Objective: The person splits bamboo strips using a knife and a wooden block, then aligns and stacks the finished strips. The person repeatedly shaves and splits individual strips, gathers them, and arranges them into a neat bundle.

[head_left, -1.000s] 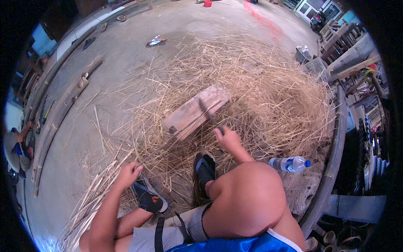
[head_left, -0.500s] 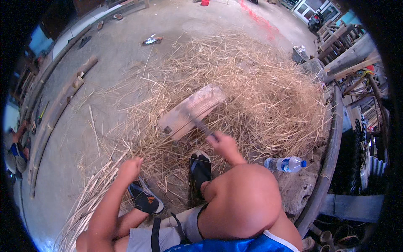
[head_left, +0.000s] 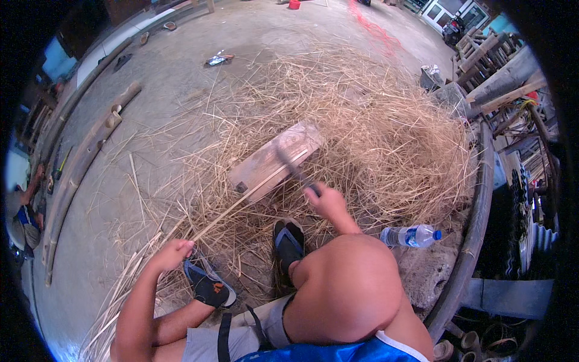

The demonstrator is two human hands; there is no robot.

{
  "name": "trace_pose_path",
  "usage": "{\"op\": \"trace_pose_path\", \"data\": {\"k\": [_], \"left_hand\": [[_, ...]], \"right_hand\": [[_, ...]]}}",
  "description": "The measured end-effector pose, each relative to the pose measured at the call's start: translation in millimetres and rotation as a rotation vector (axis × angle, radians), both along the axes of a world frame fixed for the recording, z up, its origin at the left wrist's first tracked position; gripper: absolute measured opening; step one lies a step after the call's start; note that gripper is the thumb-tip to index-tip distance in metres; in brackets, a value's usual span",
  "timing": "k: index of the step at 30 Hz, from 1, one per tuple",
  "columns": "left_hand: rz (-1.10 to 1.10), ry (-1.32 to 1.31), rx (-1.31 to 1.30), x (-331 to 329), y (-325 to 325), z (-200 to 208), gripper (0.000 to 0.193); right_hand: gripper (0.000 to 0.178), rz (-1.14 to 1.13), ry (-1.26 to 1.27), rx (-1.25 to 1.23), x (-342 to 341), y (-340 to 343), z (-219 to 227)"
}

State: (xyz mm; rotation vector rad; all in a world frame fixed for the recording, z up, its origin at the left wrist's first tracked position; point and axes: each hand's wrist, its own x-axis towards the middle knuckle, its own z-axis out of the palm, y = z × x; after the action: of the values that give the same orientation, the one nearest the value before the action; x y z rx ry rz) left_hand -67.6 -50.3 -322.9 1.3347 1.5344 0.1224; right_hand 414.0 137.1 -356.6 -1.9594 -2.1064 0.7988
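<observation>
Two curled-finger grips — left hand (head_left: 172, 254) on strip (head_left: 246, 197), right hand (head_left: 329, 201) on knife (head_left: 297, 171).

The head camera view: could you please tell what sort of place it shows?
Probably a bamboo workshop or work yard; I cannot see whether it is roofed. Pale shavings lie heaped around a wooden block, a long bamboo pole lies at left, and cut poles are stacked at upper right.

The left hand (head_left: 173, 254) is staying out near the left foot (head_left: 209, 288), fingers curling against the thumb, the left forearm (head_left: 134, 298) slanting up from a bent elbow — while the right hand (head_left: 329, 202) is gripping in a fist beyond the raised right knee (head_left: 347, 283), which is hiding part of that arm
</observation>
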Motion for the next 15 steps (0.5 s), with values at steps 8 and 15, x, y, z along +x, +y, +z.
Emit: {"op": "trace_pose_path", "data": {"k": [8,15], "left_hand": [[0.200,-0.148,-0.320,-9.3,3.6,18.2,0.049],[0.264,-0.172,-0.413,-54.4,-22.9,22.2,0.048]], "right_hand": [[0.050,0.193,0.058,-0.087,-29.5,-26.9,4.1],[0.050,-0.254,-0.014,0.151,9.6,-2.6,-1.0]]}}
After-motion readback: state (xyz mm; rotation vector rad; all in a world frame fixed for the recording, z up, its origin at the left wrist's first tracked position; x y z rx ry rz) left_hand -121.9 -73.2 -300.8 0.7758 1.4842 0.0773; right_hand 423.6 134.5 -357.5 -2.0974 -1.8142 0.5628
